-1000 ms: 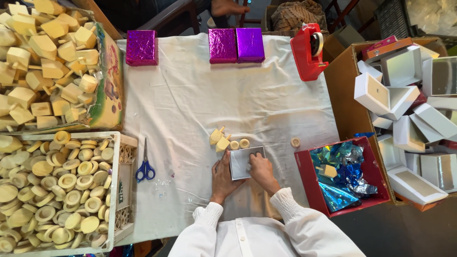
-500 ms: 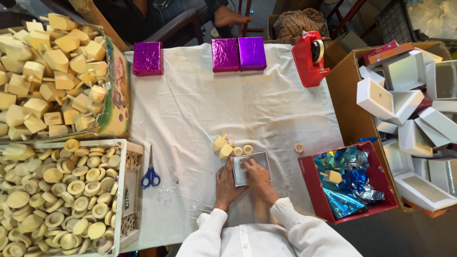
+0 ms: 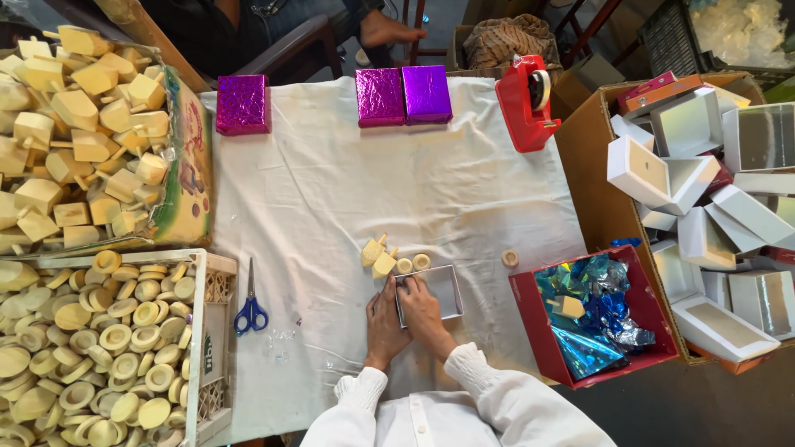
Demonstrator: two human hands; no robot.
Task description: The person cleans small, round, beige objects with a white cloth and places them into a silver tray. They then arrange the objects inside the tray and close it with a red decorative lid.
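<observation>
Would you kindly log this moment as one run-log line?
left hand: flat on cloth beside silver box | right hand: on box's near edge | wooden pieces: behind box

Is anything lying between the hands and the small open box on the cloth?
Nothing visible does. The left hand and right hand already rest on the near-left edge of the small silver box. The pale wooden pieces lie just beyond the box, apart from both hands, and the scissors sit off to the left.
</observation>
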